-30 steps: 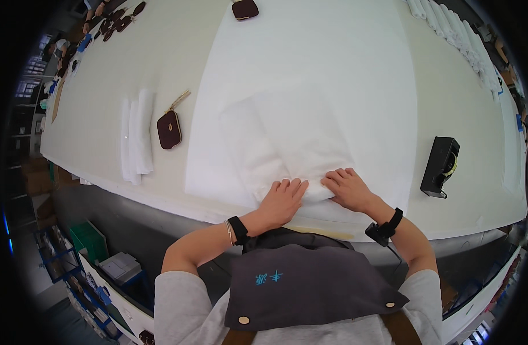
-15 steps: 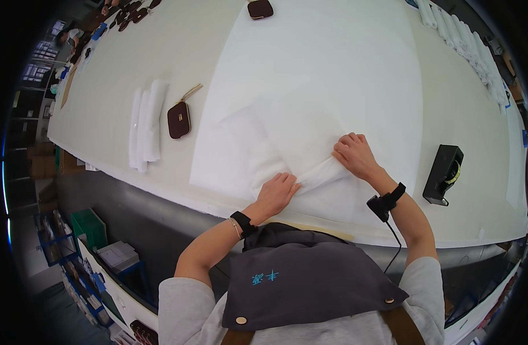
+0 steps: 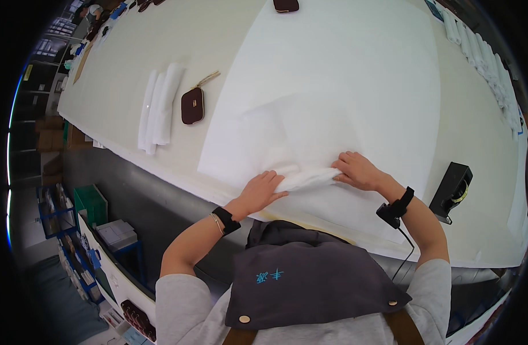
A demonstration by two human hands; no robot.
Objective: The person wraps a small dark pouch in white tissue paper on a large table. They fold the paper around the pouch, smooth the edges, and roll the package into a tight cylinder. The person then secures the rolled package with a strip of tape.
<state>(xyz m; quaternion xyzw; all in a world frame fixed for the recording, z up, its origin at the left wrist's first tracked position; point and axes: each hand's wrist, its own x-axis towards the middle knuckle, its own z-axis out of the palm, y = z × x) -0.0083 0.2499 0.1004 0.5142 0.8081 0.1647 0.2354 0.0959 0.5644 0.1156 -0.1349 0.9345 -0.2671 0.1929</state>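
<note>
A thin, translucent white tissue sheet [image 3: 310, 123] lies on a larger smooth white sheet [image 3: 344, 46]. Its near edge is gathered into a loose, crumpled roll [image 3: 307, 179] that runs between my hands. My left hand [image 3: 261, 192] is closed on the left end of this roll, its thumb toward me. At the other end my right hand [image 3: 357, 171] pinches the tissue between thumb and fingers. Left of the sheets lies a small dark-brown zip pouch [image 3: 193, 106] with a tan wrist strap.
Several white rolls [image 3: 160, 106] lie left of the pouch, and more rolls [image 3: 482, 57] line the far right. A black tape dispenser [image 3: 451, 190] sits on the pale table [image 3: 109, 115] at right. Another dark pouch [image 3: 286, 5] lies at the far edge of view.
The near part of the tissue is bunched into a thicker roll, with my hands now at its two ends. My left hand has shifted left, and my right hand has come nearer to me.
</note>
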